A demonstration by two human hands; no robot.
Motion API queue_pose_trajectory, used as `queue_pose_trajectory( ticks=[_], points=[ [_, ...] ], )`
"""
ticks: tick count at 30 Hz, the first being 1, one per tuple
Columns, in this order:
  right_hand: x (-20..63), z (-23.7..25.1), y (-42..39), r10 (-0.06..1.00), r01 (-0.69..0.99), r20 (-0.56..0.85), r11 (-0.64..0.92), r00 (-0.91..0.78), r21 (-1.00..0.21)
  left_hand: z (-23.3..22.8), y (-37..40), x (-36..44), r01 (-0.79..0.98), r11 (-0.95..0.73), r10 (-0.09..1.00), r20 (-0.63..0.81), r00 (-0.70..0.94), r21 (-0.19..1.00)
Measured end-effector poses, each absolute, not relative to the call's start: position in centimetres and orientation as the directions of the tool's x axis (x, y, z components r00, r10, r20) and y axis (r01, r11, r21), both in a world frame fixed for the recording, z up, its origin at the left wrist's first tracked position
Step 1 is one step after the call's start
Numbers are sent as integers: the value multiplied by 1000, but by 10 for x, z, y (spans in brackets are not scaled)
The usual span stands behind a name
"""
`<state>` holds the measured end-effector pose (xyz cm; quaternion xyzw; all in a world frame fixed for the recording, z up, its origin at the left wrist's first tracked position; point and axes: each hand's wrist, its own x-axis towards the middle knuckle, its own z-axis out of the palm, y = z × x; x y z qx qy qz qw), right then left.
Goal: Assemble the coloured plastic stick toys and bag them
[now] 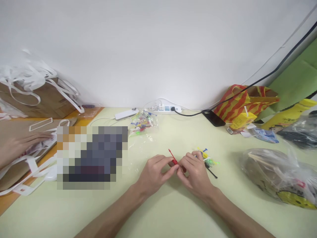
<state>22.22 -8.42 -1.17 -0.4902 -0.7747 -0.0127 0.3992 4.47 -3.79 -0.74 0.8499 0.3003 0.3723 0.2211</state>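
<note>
Both of my hands meet just above the table [158, 205], closed on one small red plastic piece [174, 162]. A thin red stem with an arrow-shaped tip sticks up from it. My left hand [155, 170] pinches it between thumb and fingers from the left. My right hand [194, 168] grips its other side, with a bit of red showing under the fingers. Partly behind the right hand lies a small pile of coloured plastic pieces [210, 161], yellow, blue, green, white and black. The red piece's middle is hidden by my fingertips.
An open clear bag of similar pieces [145, 122] lies near a power strip [165, 108]. A blurred-out patch [99, 155] covers something at left. Another person's hand [32, 142] works far left. At right are a tied plastic bag [277, 178], a juice carton [241, 122] and a phone [214, 118].
</note>
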Motion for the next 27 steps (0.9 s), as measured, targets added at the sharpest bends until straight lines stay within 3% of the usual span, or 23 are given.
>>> queue_pose_trajectory(
  ticks=[16, 20, 24, 27],
  points=[
    [222, -12, -84, 736, 757, 641, 542, -218, -365, -9, -38, 47, 280, -810, 584, 656, 478, 516],
    [223, -9, -84, 759, 739, 598, 553, -257, -384, -8, -34, 42, 278, -761, 632, 571, 524, 586],
    [230, -6, -84, 818, 683, 510, 534, -267, -499, -6, -28, 31, 298, -696, 666, 431, 609, 653],
    [235, -7, -83, 805, 617, 525, 567, -276, -546, -5, -26, 27, 315, -676, 670, 378, 639, 667]
  ],
)
